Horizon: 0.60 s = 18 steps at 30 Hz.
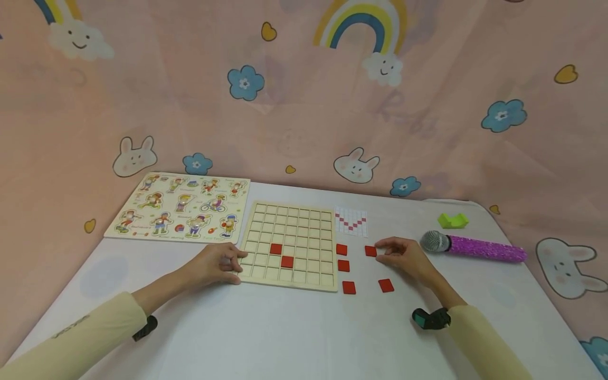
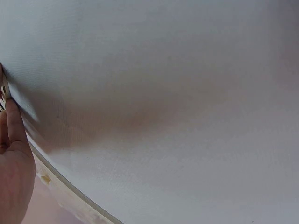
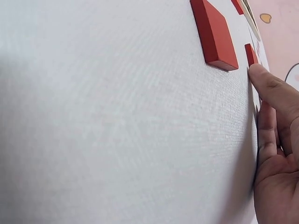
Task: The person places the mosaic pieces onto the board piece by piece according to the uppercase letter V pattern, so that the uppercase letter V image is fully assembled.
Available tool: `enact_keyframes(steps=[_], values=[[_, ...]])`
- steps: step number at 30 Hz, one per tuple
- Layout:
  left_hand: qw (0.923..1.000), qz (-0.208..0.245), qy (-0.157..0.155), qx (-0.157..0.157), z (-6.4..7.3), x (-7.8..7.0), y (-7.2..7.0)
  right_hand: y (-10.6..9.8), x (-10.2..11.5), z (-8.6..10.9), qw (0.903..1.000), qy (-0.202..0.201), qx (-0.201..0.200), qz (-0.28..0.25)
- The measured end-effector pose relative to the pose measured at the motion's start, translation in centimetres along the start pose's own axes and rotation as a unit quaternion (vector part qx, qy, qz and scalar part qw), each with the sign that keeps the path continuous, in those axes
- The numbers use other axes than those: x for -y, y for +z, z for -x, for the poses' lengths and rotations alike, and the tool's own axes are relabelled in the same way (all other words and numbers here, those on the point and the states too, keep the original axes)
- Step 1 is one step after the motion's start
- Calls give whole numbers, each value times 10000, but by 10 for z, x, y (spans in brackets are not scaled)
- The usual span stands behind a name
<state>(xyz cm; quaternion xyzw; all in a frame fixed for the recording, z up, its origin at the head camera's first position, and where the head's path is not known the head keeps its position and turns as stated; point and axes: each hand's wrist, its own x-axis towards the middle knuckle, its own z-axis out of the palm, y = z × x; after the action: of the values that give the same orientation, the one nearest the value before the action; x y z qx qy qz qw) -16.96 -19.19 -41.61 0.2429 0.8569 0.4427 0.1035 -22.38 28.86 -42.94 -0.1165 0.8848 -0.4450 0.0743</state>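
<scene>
A wooden grid board (image 1: 290,272) lies flat on the table, with a red square tile (image 1: 276,249) and a second red tile (image 1: 287,262) in its cells. My left hand (image 1: 216,264) grips the board's left edge between thumb and fingers; the left wrist view catches only part of that hand (image 2: 16,158). Right of the board, thumb and forefinger of my right hand (image 1: 404,257) pinch the right side of a red tile (image 1: 370,251). In the right wrist view, the thumb meets that tile (image 3: 251,55), and a nearer red tile (image 3: 215,37) lies apart.
Several loose red tiles (image 1: 349,287) lie beside the board. A pattern card (image 1: 351,221) with a V of red squares sits behind them. At left is a picture puzzle board (image 1: 166,232); at right are a purple microphone (image 1: 486,249) and a green block (image 1: 453,220).
</scene>
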Motion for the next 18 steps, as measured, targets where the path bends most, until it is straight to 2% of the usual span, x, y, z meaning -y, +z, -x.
enact_keyframes(steps=[7,12,18], values=[[10000,54,-54,11,0,-1,1,2,6,-1,10000,-86,32,-25],[9999,86,-89,8,0,0,1,4,6,0,9999,-44,-128,18],[10000,9,-86,-20,0,0,1,12,11,2,9988,180,-418,-192]])
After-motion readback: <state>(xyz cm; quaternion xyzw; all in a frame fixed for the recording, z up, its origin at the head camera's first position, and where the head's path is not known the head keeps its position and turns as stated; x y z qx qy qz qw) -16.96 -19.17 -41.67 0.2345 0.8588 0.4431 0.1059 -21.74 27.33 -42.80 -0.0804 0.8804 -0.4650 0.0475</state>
